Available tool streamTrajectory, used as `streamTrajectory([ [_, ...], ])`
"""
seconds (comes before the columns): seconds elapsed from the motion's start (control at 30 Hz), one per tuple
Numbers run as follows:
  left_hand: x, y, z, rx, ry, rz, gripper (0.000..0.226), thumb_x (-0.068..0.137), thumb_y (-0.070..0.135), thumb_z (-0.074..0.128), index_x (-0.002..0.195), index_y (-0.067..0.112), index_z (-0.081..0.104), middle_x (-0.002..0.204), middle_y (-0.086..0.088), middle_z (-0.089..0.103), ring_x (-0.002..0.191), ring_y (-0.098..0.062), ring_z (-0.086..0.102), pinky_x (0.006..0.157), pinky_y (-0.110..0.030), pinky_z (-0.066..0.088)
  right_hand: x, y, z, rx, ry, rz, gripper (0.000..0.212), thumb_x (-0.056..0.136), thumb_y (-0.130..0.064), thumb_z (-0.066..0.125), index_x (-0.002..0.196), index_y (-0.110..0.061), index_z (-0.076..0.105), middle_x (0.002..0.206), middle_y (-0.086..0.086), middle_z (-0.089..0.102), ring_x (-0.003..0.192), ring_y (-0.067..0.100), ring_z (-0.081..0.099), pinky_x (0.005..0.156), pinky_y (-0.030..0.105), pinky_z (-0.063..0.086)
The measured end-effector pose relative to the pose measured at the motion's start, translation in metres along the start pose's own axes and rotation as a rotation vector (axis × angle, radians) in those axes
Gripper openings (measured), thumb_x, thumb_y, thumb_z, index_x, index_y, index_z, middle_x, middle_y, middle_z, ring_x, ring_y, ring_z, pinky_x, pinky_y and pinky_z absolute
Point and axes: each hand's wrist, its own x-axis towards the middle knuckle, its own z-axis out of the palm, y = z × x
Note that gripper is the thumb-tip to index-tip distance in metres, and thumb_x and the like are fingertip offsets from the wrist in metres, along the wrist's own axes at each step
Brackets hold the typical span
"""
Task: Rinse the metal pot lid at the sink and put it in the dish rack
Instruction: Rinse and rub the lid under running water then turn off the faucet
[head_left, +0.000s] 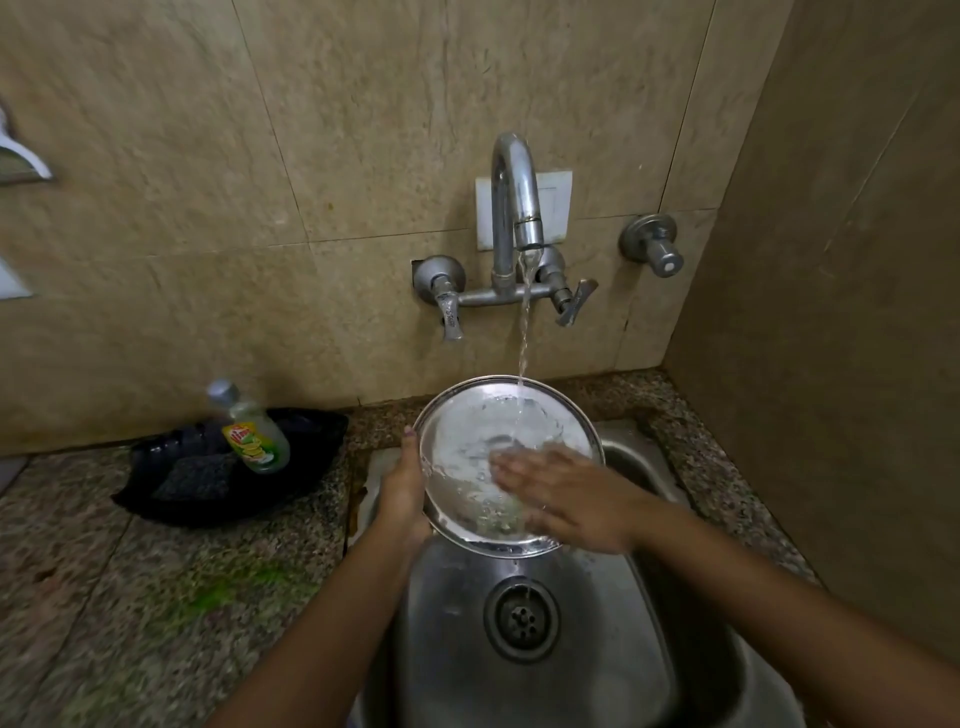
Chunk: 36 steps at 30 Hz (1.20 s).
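Over the stainless steel sink basin (452, 644), set into a speckled granite worktop (119, 587), a round shiny metal pot lid (467, 441) sits tilted under the running stream of water (523, 343). Stream falls from a chrome gooseneck wall tap (511, 202) and hits the lid's upper right area; water sheets across its face.

Left hand (402, 493): grip closed on the lid's left rim, thumb over the near face, fingers behind and hidden. Right hand (566, 496): flat, fingers spread, palm pressed on the lid's lower right face, blurred; not clasping anything.

Surface and room: beige stone-look wall tiles (208, 156) behind and on the right side wall, which closes in tight beside the sink. White switch plate (558, 202) directly behind the tap spout. Separate round chrome valve knob (657, 249) on the wall right of the tap. Worktop has a green stain left of the basin and a wet, discoloured patch at the sink's left edge.

Edges and clearance: lid overhangs the basin's back left corner, its lower rim above the round drain strainer (522, 618). Left of the sink, near but apart from the lid, a black plastic tray (311, 457) holds a clear bottle of green dish liquid (252, 431) leaning back, plus a dark scrub pad. Worktop left and forward of the tray is bare. Right side offers only a narrow granite strip before the wall.
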Motion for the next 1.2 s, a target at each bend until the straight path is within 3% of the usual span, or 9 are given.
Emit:
streamTrajectory([
  [0.23,-0.012,-0.014,0.008,-0.026,-0.033,-0.021,0.053,0.089,0.055,0.049,0.098,0.007,0.069,0.100,-0.020,0.072,0.089,-0.035,0.069,0.081,-0.047,0.056,0.054,0.021,-0.012,-0.063,0.204,0.413,0.075,0.095,-0.056,0.026,0.152,-0.012,0.004,0.162,0.008,0.007,0.149,0.019,0.004,0.120,0.038,0.002],
  [0.4,-0.010,-0.005,0.010,-0.017,-0.047,0.008,0.057,0.092,0.056,0.041,0.104,0.007,0.068,0.094,-0.015,0.073,0.084,-0.028,0.070,0.069,-0.032,0.055,0.059,-0.030,-0.005,0.053,0.093,0.045,0.064,0.101,-0.047,0.020,0.152,-0.020,-0.006,0.161,0.000,-0.010,0.148,0.012,-0.012,0.120,0.035,-0.002],
  [0.5,-0.003,-0.002,0.003,-0.013,-0.016,0.037,0.058,0.091,0.057,0.043,0.098,0.006,0.070,0.091,-0.018,0.073,0.082,-0.033,0.070,0.078,-0.045,0.057,0.020,-0.020,0.000,0.059,0.007,-0.064,0.057,0.101,-0.046,0.018,0.151,-0.032,-0.007,0.161,-0.010,-0.011,0.146,0.005,-0.015,0.117,0.031,-0.009],
  [0.57,-0.002,-0.001,-0.001,0.029,0.021,0.088,0.045,0.091,0.049,0.050,0.086,0.008,0.069,0.082,-0.014,0.071,0.074,-0.030,0.069,0.077,-0.045,0.057,-0.002,0.005,0.001,0.020,-0.017,0.006,0.058,0.101,-0.046,0.020,0.151,-0.034,-0.007,0.160,-0.011,-0.012,0.146,0.007,-0.015,0.118,0.033,-0.007],
  [0.7,-0.007,-0.007,-0.004,0.078,-0.101,0.039,0.026,0.080,0.021,0.073,0.095,0.001,0.068,0.086,-0.017,0.072,0.075,-0.031,0.070,0.066,-0.040,0.059,-0.007,0.044,0.002,-0.049,0.117,0.323,0.061,0.101,-0.044,0.025,0.151,-0.024,-0.004,0.160,-0.004,-0.008,0.148,0.013,-0.005,0.122,0.038,0.003],
  [0.8,-0.008,-0.008,-0.004,0.124,-0.161,0.097,0.022,0.078,0.010,0.073,0.098,0.002,0.068,0.086,-0.016,0.074,0.073,-0.028,0.071,0.055,-0.030,0.056,0.024,0.047,-0.003,0.059,0.315,0.447,0.056,0.102,-0.037,0.028,0.152,-0.017,0.014,0.160,0.005,0.017,0.147,0.021,0.016,0.118,0.033,0.011],
  [0.93,-0.009,0.003,0.002,0.217,-0.242,0.279,0.017,0.077,0.003,0.072,0.094,0.002,0.071,0.076,-0.008,0.074,0.061,-0.016,0.071,0.054,-0.024,0.057,0.069,0.035,-0.031,0.344,0.480,0.335,0.034,0.099,-0.032,0.042,0.128,-0.022,0.057,0.118,0.008,0.063,0.112,0.026,0.055,0.096,0.040,0.041],
  [1.07,-0.001,0.014,0.010,0.336,-0.285,0.423,0.015,0.077,-0.004,0.069,0.089,0.004,0.072,0.068,0.003,0.072,0.059,-0.003,0.066,0.060,-0.019,0.052,0.092,0.009,-0.060,0.178,0.278,-0.011,0.031,0.097,-0.038,0.046,0.122,-0.034,0.062,0.095,-0.006,0.054,0.096,0.007,0.047,0.085,0.033,0.032],
  [1.2,0.001,0.026,0.009,0.362,-0.343,0.453,0.022,0.077,0.005,0.072,0.099,0.004,0.073,0.093,-0.014,0.075,0.084,-0.025,0.071,0.078,-0.037,0.056,0.082,0.034,-0.065,0.381,0.384,0.057,0.027,0.095,-0.035,0.052,0.097,-0.014,0.070,0.087,-0.002,0.057,0.084,0.012,0.055,0.076,0.030,0.041],
])
